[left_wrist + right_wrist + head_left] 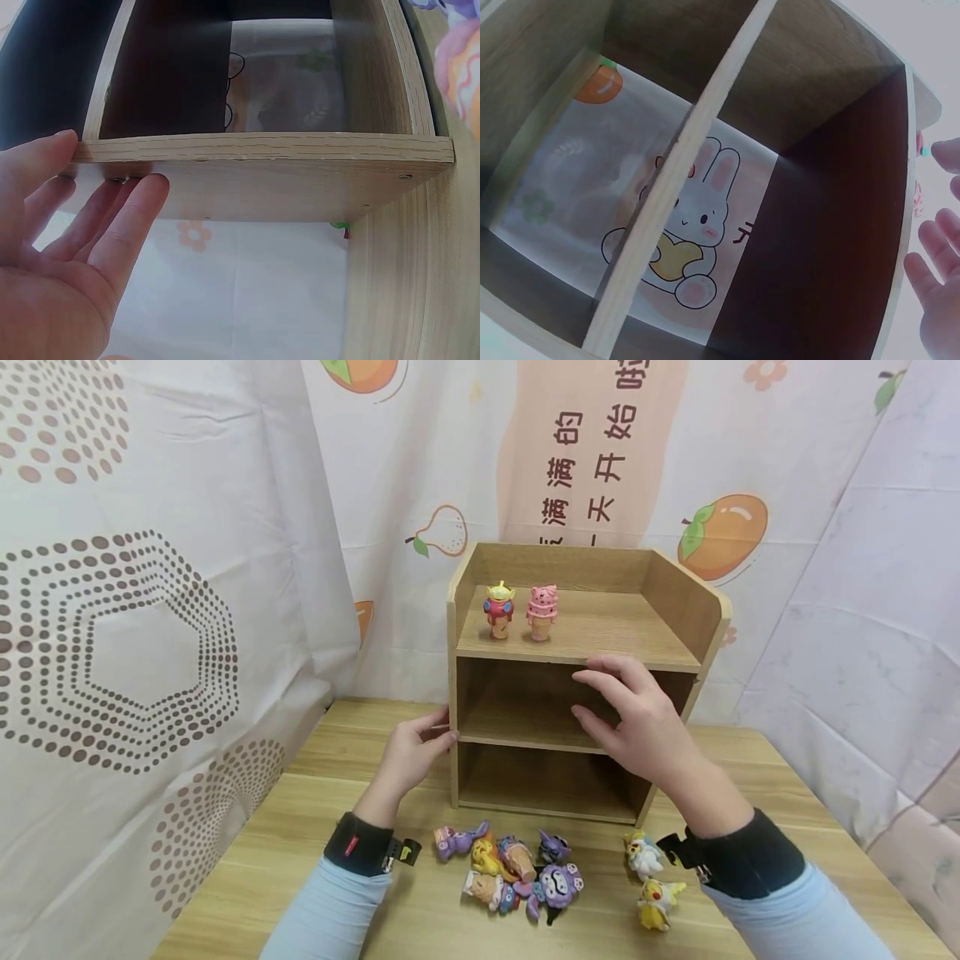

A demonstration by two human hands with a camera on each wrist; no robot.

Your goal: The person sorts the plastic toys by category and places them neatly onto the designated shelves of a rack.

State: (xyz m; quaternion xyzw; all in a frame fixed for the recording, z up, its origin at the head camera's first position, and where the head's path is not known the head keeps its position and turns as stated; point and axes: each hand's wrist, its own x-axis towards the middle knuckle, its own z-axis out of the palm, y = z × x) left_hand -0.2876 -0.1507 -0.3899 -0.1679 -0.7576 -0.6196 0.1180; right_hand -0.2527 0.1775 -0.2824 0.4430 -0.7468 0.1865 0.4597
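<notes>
A small wooden shelf [558, 656] stands on the table in the head view. My left hand [416, 752] rests at its left side panel [262, 148], thumb at the front edge and extended fingers against the outer face. My right hand [637, 718] is in front of the shelf's right half, fingers spread and slightly bent around nothing. On the top board stand a figurine with a yellow three-eyed-looking head on a cone [499, 610] and a pink bear figurine on a cone [542, 612]. In the right wrist view, my fingers [939, 244] appear beyond the top board's edge.
Several purple, yellow and cone-shaped figurines [517, 860] lie piled on the table [315, 810] before the shelf. Two yellow-and-white figurines [656, 902] lie near my right wrist. A printed curtain [420, 460] hangs behind; the lower compartments [697, 150] are open at the back.
</notes>
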